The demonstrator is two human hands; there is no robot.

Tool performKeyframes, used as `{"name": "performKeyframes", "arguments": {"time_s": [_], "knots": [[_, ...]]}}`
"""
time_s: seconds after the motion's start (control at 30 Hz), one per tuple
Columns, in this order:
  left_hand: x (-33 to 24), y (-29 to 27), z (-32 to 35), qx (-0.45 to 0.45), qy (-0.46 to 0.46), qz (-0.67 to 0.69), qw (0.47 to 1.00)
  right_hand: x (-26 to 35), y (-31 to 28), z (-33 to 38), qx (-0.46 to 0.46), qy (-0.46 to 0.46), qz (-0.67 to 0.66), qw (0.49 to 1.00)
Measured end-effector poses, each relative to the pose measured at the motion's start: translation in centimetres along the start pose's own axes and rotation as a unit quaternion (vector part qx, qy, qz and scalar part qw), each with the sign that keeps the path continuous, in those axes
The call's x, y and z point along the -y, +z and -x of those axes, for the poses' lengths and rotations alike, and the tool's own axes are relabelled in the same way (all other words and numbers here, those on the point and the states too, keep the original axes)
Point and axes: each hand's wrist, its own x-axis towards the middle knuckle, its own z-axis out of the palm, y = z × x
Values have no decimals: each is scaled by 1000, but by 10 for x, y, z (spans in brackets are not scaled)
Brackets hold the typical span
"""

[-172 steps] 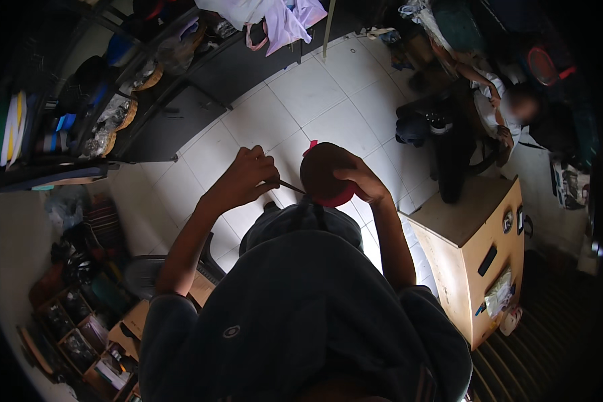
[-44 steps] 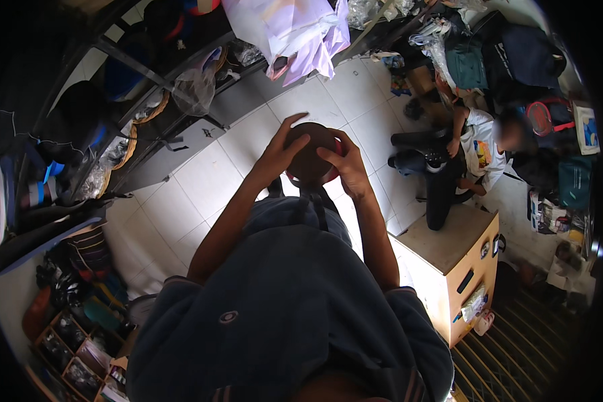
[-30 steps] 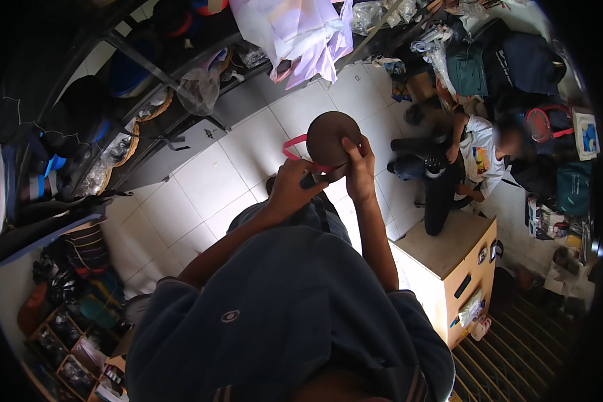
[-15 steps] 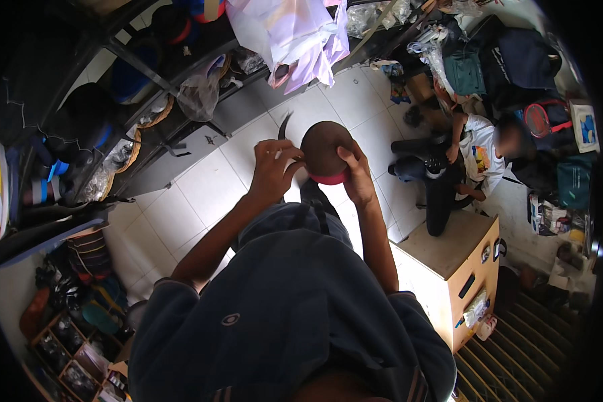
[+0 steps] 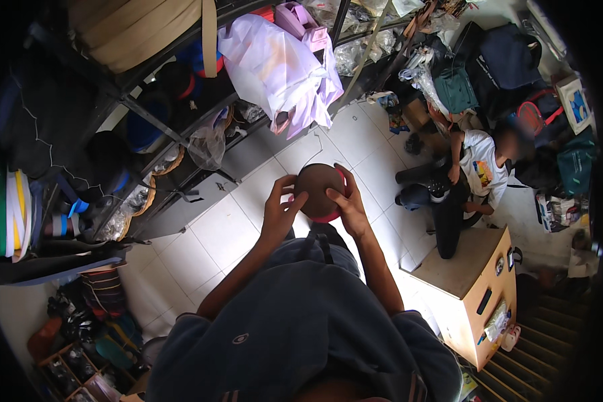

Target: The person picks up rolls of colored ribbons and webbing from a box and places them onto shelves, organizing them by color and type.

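In front of my waist I hold a round, dark brown roll [image 5: 318, 184] with a red rim along its near and right edges. It looks like wound strap or tape, though I cannot tell the exact kind. My left hand [image 5: 279, 209] grips its left side, thumb on the brown face. Opposite it, my right hand [image 5: 353, 211] has its thumb on the face and its fingers behind the right edge. A thin strand [image 5: 319, 144] curves up just beyond the roll.
Black shelving at the upper left holds a whitish plastic bag [image 5: 275, 67], rolls of tan strap [image 5: 141, 33] and baskets [image 5: 171, 161]. Rightward, another person [image 5: 482, 167] sits beside a wooden cabinet [image 5: 462, 268]. White tiles [image 5: 214, 228] cover the floor. Bags [image 5: 509, 57] crowd the far right.
My left hand has gone from pinching beside the roll to gripping its left side. The dark curved end once above that hand no longer shows. The whole view has shifted downward.
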Motion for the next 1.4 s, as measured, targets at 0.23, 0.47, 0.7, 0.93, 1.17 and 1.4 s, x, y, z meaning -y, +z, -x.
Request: {"name": "performKeyframes", "arguments": {"time_s": [0.23, 0.47, 0.7, 0.93, 1.17, 1.4], "knots": [[-16, 6, -23, 48, -12, 74, 996, 24, 10, -7, 64, -16, 74, 995], [-24, 28, -37, 124, -1, 27, 992, 41, -33, -21, 117, -41, 128, 984], [-24, 99, -69, 146, -99, 87, 980, 67, -103, -40, 158, -21, 158, 975], [-9, 155, -130, 163, 26, -51, 985, 97, -168, -62, 165, 5, 105, 981], [-10, 206, -186, 267, -100, 91, 954, 114, -217, -85, 221, 2, 116, 968], [-3, 214, -194, 261, -174, 10, 950, 125, -254, -107, 136, 10, -17, 991]]}}
